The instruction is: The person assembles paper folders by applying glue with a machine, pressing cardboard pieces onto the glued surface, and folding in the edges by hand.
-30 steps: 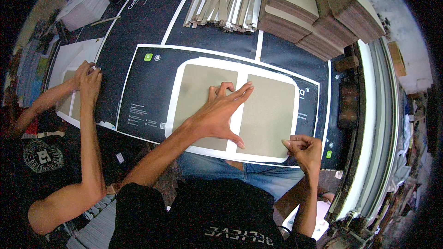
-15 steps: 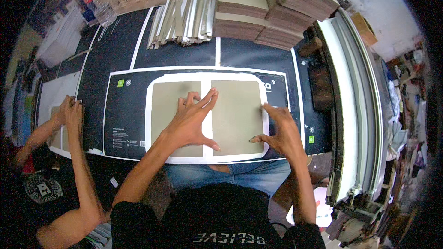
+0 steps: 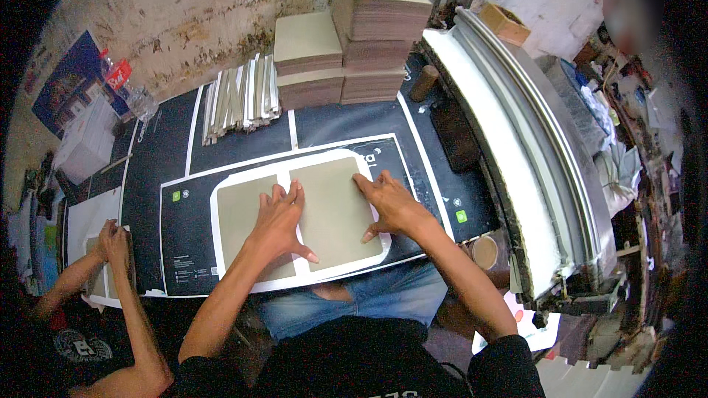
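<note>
A white sheet (image 3: 218, 230) with rounded corners lies in front of me, bearing two grey-beige boards side by side, the left board (image 3: 240, 210) and the right board (image 3: 335, 206). A narrow white strip shows between them. My left hand (image 3: 276, 227) spreads over that strip, its fingertips toward the far part and its thumb on the right board. At the right board's outer edge rests my right hand (image 3: 393, 206), thumb and forefinger apart on the board and its white margin. Neither hand is closed round anything.
Tall stacks of cut boards (image 3: 376, 18) stand at the back, beside a pile of narrow strips (image 3: 240, 99). A long metal-edged machine (image 3: 516, 155) borders the right side. At far left, a co-worker's hands (image 3: 114, 239) work over another covered board. A plastic bottle (image 3: 136, 96) stands behind.
The view has tilted and turned, showing more wall. My right hand has come in from the sheet's right margin onto the right board's edge. My left hand still spans the middle strip.
</note>
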